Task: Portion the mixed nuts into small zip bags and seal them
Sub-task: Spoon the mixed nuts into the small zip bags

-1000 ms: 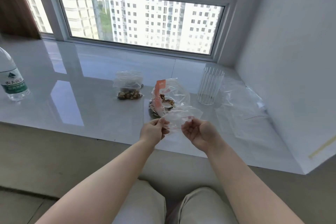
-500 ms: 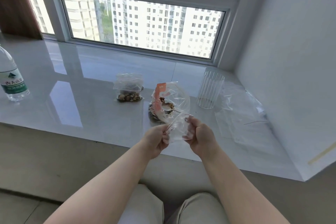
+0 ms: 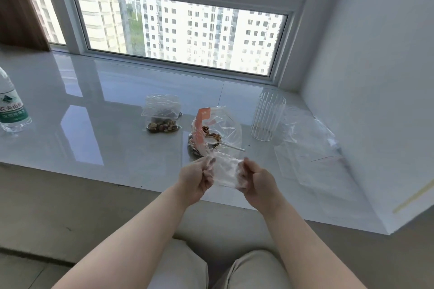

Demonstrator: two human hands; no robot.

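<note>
I hold a small clear zip bag (image 3: 226,171) in the air above the sill's front edge. My left hand (image 3: 196,177) pinches its left side and my right hand (image 3: 257,179) pinches its right side, fingers curled into the plastic. The bag looks empty. Just behind it lies the big nut bag (image 3: 217,129) with an orange strip, nuts and a white spoon (image 3: 222,143) inside. A small bag of nuts (image 3: 162,117) stands further left.
A ribbed clear glass (image 3: 267,119) stands right of the big bag. Loose clear plastic bags (image 3: 307,143) lie by the right wall. A water bottle (image 3: 10,105) stands at the far left of the white sill (image 3: 94,110). My knees are below.
My hands have drawn the small bag down and closer to me, and now stretch it between them. The view has tilted a little.
</note>
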